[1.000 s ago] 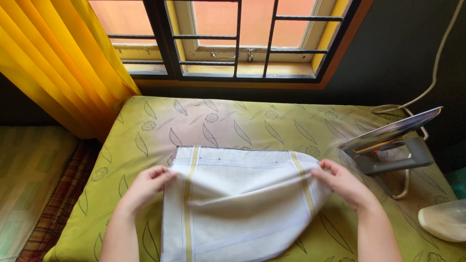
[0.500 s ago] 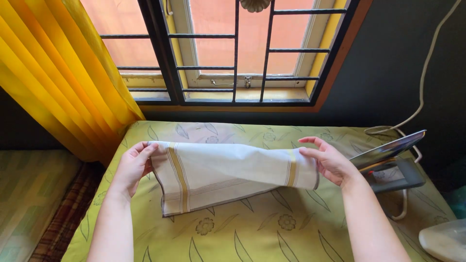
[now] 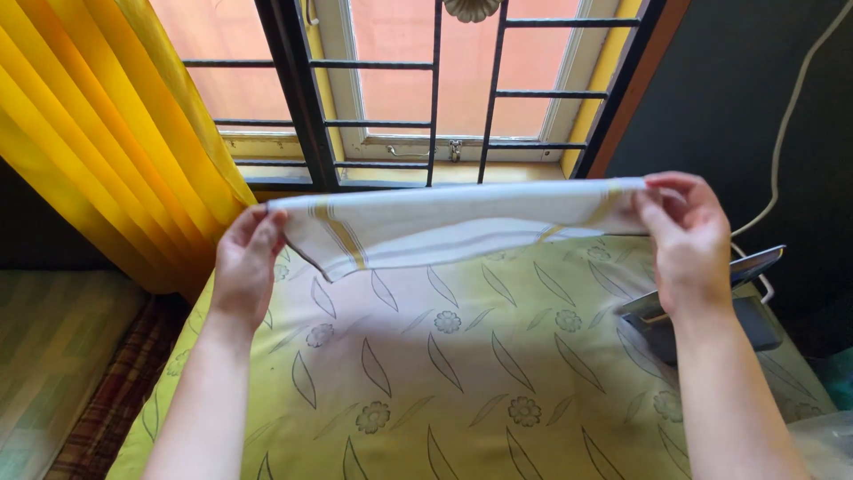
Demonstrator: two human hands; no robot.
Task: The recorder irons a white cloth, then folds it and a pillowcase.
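A white cloth (image 3: 444, 222) with yellow and grey stripes is stretched in the air above a green sheet printed with leaves and flowers (image 3: 444, 373). My left hand (image 3: 244, 262) pinches the cloth's left end. My right hand (image 3: 689, 236) grips its right end, a little higher. The cloth hangs level between them, clear of the sheet, with a folded corner drooping near the left hand.
An electric iron (image 3: 711, 298) stands tipped up at the right edge, its white cord (image 3: 786, 133) running up the dark wall. A barred window (image 3: 426, 89) is ahead, a yellow curtain (image 3: 98, 133) at left. A pale object (image 3: 822, 444) shows at bottom right.
Both hands have lifted the cloth off the sheet, raised it toward the window and drawn it out wide. The view has tilted up a little.
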